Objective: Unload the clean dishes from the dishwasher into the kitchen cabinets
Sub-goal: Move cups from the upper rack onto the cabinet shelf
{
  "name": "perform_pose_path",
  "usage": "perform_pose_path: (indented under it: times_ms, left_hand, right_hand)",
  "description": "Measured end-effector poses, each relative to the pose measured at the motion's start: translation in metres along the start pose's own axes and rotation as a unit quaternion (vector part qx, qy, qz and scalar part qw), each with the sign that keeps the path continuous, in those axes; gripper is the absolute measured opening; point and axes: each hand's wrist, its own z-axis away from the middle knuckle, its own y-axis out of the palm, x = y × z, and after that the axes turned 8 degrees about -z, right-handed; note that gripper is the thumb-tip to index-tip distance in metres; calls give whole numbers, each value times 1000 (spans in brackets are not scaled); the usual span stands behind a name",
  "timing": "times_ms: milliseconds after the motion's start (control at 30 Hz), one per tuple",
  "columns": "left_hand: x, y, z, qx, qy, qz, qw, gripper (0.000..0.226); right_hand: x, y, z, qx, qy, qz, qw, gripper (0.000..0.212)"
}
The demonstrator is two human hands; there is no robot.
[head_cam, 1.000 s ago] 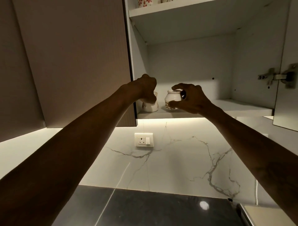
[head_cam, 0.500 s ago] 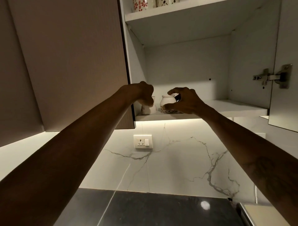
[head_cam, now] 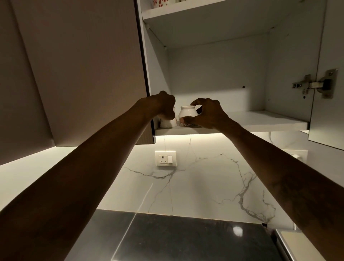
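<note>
Both arms reach up into an open wall cabinet.

Left hand [head_cam: 165, 107]: grips a white cup [head_cam: 169, 122] from above, fingers curled tight over its rim. Only the cup's lower part shows beneath the knuckles. The cup stands on the lower shelf [head_cam: 264, 120], at its front left corner, just beside the cabinet's side wall.

Right hand [head_cam: 207, 115]: holds a small white pot [head_cam: 186, 112] in a narrow grip, with the thumb against its lower front and the fingers arched over and behind its right side. The pot is upright, with a round belly and a red pattern at its foot. It is on the same shelf near the front edge, just beside the cup and not touching it.

Upper shelf [head_cam: 186, 11]: red-patterned mugs [head_cam: 158, 2] stand at its left end, cut off by the frame.

Left cabinet door [head_cam: 83, 65]: brown, closed, adjoining the open compartment.

Right door [head_cam: 327, 104]: swung open on a metal hinge [head_cam: 316, 84].

Below the cabinet: a lit marble backsplash [head_cam: 204, 182] carries a white wall socket [head_cam: 165, 158]. A dark glossy counter [head_cam: 186, 240] lies beneath it.
</note>
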Motion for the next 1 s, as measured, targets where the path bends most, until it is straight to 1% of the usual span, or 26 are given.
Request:
perform_pose_path:
  times_ms: [100,133,200,233,300,367,400,433,500,567,633,700,867,967,1000]
  left_hand:
    - [-1,3,4,-6,1,1,1000,40]
    - [0,5,4,-9,3,3,1000,34]
    - [2,8,7,-23,-1,20,1000,16]
    - [3,8,12,-32,-3,34,999,15]
    - [4,7,23,-56,-11,58,997,20]
    - [4,9,36,-89,-15,67,994,42]
    - [3,11,46,-115,-13,73,991,52]
    - [2,16,58,-146,-11,85,986,56]
    - [-5,27,87,-204,-2,113,972,57]
    - [-18,43,121,-231,-4,132,964,53]
    - [-39,57,156,-221,-23,165,961,47]
    - [-62,71,189,-200,-27,194,960,44]
    - [-126,111,274,-152,13,249,956,40]
    - [-166,139,327,-97,17,309,946,32]
    - [-181,149,344,-76,31,314,946,30]
  right_hand:
    - [-3,0,1,-6,1,4,1000,74]
    - [-5,1,1,-8,7,1,1000,75]
    - [-6,1,1,-7,24,-6,1000,80]
    - [-5,1,2,0,35,-6,999,86]
    - [1,-3,7,8,53,-6,999,98]
    - [12,-11,23,-19,61,-22,998,100]
    - [18,-16,38,-45,57,-38,997,95]
    - [25,-21,56,-71,45,-61,995,87]
    - [34,-27,99,-109,9,-98,989,66]
    - [42,-33,146,-125,-9,-116,985,53]
    - [44,-36,190,-120,11,-120,985,47]
    - [47,-38,234,-99,54,-101,988,48]
    - [45,-45,360,-61,156,-50,985,55]
    - [35,-55,446,-50,229,-35,972,52]
    - [29,-60,476,-51,256,-25,965,50]
